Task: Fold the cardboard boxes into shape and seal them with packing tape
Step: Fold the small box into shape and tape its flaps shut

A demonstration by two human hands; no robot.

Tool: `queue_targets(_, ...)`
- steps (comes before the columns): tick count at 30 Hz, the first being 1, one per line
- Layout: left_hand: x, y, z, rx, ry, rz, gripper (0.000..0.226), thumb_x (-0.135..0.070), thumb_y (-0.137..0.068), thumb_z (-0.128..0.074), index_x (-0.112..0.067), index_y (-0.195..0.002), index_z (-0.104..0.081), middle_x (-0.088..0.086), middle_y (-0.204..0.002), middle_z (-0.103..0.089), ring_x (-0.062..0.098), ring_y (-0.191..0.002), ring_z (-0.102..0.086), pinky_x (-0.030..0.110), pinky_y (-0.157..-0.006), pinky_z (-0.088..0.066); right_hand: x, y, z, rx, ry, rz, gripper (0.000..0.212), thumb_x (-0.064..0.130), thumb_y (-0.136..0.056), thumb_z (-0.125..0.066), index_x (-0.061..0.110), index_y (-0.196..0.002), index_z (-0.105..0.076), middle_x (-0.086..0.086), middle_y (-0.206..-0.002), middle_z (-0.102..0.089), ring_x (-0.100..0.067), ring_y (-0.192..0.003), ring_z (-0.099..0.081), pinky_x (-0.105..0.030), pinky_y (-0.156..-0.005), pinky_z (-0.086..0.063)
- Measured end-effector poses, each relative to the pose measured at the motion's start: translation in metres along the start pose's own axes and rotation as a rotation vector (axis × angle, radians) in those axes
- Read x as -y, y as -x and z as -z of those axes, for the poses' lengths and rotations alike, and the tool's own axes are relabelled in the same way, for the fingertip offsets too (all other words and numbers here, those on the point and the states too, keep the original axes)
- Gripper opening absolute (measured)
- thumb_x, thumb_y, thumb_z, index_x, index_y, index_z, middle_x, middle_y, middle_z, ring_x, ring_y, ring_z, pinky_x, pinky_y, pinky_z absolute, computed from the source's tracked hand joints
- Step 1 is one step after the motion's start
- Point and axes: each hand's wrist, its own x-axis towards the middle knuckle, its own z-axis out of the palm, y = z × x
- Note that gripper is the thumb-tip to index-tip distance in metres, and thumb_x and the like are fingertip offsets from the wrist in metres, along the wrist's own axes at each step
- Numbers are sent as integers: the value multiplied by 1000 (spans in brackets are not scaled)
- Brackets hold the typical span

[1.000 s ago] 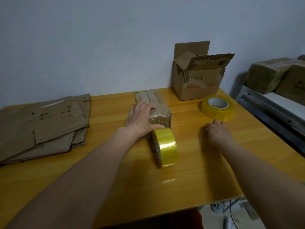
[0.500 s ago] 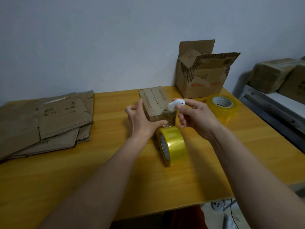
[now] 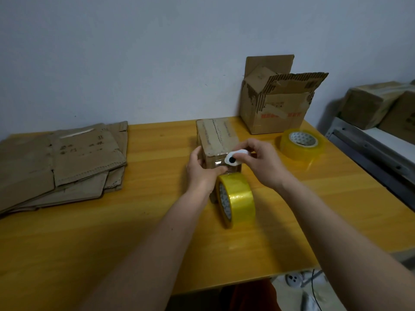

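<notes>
my left hand (image 3: 202, 173) grips the small cardboard box (image 3: 216, 140) at its near end; my right hand (image 3: 261, 161) pinches a small white cutter (image 3: 234, 156) against it, just behind the upright tape roll (image 3: 235, 204).

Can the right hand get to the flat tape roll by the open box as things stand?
Probably not yet: the right hand is pinching a small white cutter. The path to the flat tape roll over the table looks clear.
</notes>
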Motion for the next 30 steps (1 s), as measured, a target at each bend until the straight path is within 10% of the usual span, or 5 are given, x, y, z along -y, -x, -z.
queue_targets(6,-3,-1,3,119,38,34,89,2,-69,-80,-23,-143,-38,2,-131,-57,20,-113,-58,42,-97,-50,-1,4,-4,-70,85,88,8,12,-91,-61,12,-99,-62,-2,-93,-64,-19,-86,-63,-33,-71,-56)
queue_targets(14,-8,-4,7,171,-21,12,89,3,-69,-80,-23,-143,-40,3,-125,-60,20,-109,-60,44,-94,-52,-2,2,-3,-51,168,46,22,12,-87,-66,17,-108,-67,7,-104,-62,-3,-96,-55,-6,-67,-41)
queue_targets(30,-9,-10,4,206,-76,8,88,3,-69,-80,-24,-143,-41,5,-126,-59,23,-112,-59,47,-95,-50,-7,3,1,60,429,138,15,10,-89,-62,14,-104,-60,-6,-111,-63,-18,-100,-59,-23,-75,-47)
